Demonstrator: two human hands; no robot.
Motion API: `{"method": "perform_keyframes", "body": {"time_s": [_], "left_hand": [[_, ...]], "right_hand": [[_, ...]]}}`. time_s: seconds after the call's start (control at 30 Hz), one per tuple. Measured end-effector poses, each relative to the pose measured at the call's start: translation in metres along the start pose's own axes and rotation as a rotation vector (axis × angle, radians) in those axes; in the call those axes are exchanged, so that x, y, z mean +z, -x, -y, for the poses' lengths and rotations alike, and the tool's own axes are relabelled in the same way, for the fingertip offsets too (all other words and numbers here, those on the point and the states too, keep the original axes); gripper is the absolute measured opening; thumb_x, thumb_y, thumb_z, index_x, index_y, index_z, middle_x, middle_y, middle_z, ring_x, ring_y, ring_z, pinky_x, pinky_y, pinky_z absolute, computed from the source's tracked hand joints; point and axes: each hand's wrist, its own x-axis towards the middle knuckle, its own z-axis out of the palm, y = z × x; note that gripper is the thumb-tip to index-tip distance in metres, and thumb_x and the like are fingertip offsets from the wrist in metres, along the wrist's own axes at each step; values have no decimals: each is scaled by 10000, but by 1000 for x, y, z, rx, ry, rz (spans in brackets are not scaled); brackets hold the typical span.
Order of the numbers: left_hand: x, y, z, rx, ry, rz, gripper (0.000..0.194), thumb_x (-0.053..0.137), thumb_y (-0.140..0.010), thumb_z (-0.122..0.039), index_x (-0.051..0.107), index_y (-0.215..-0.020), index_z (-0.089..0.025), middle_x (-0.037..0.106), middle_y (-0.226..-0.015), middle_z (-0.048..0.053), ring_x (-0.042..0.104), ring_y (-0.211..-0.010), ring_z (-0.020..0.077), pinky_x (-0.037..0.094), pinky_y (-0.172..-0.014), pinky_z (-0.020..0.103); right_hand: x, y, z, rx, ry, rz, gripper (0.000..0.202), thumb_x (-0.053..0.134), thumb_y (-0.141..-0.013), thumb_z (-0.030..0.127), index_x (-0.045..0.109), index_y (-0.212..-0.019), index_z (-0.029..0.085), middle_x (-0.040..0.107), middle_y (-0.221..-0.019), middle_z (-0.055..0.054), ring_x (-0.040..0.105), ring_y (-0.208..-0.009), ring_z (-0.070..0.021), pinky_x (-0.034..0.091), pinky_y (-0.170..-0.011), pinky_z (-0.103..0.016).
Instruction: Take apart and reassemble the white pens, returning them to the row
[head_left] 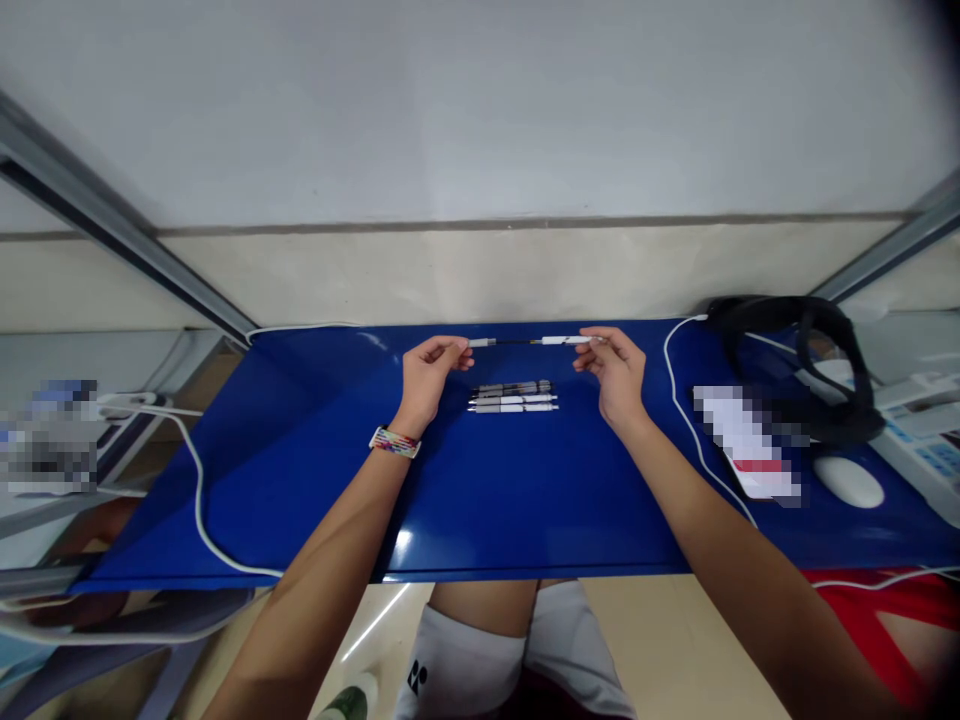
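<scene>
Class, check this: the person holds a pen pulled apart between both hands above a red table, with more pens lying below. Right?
Not quite. The head view shows a glossy blue table, not red. The left hand and right hand hold the white pen pulled apart, above the row of white and grey pens.

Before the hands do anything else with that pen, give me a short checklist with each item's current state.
1. Left hand pinches the grey-tipped end of the slim white and dark pen: ok.
2. Right hand pinches the pen's white end: ok.
3. Pen held level above the glossy blue table, not touching it: ok.
4. Row of finished white and grey pens lies apart from both hands: ok.
5. White cable is away from the hands: ok.
6. Whether the held pen's halves are fully joined: cannot tell.
</scene>
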Motion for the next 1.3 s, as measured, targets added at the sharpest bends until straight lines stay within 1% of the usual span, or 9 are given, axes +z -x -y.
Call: {"method": "perform_keyframes", "body": {"time_s": [0.4,0.6,0.7,0.83,0.93,1.07,1.13,1.23,1.3], "left_hand": [[7,6,-4,-25,0,63,315,921,-833,-465,824,-897,-172,806,-823,59,751,-688,164,650,-726,324],[13,12,-5,-29,-10,159,378,935,-824,-505,831,-939,-161,804,-835,57,733,-682,148,625,-692,291],[16,14,-5,-33,-44,208,424,893,-863,-573,774,-841,-167,758,-761,42,693,-635,140,581,-627,272],[15,15,-6,7,-142,221,533,775,-949,-678,682,-762,-187,622,-627,-9,577,-535,111,455,-530,246],[12,15,-7,56,-258,213,618,654,-1021,-717,596,-686,-201,552,-557,-20,505,-511,110,396,-538,260],[12,15,-8,89,-369,225,738,523,-1082,-730,503,-559,-210,502,-485,-6,442,-502,117,377,-577,290],[12,16,-8,84,-376,220,763,511,-1084,-737,489,-529,-214,476,-457,-7,425,-487,118,373,-578,297],[13,17,-9,66,-353,204,773,530,-1075,-741,439,-506,-225,436,-417,-19,389,-448,110,362,-560,298],[13,17,-8,60,-338,178,773,555,-1065,-740,422,-503,-226,437,-406,-21,384,-433,104,351,-544,292]], "right_hand": [[3,4,0,-25,7,35,170,757,-901,361,809,-1018,248,752,-797,2,702,-618,-151,557,-626,-306],[9,11,1,-59,23,118,200,792,-933,408,834,-1043,246,783,-825,-5,731,-625,-145,571,-636,-296],[15,16,2,-67,13,188,227,815,-953,448,841,-1064,252,805,-857,-14,753,-638,-156,605,-655,-312],[17,21,6,-88,30,233,256,832,-965,485,847,-1082,258,814,-878,-23,762,-661,-169,642,-689,-341],[16,22,8,-120,54,278,250,820,-985,484,846,-1101,264,818,-913,-30,765,-693,-176,648,-702,-355],[15,23,6,-179,99,319,204,770,-1033,435,845,-1115,264,787,-833,-21,764,-716,-185,647,-724,-366],[15,24,5,-214,117,331,188,748,-1046,412,846,-1114,266,779,-868,-24,762,-721,-179,646,-722,-367],[16,24,5,-267,140,340,171,734,-1051,385,850,-1101,270,768,-997,-38,767,-741,-168,641,-706,-363],[16,24,5,-298,159,345,168,728,-1052,372,852,-1104,272,751,-1041,-41,771,-751,-165,639,-700,-363]]}}
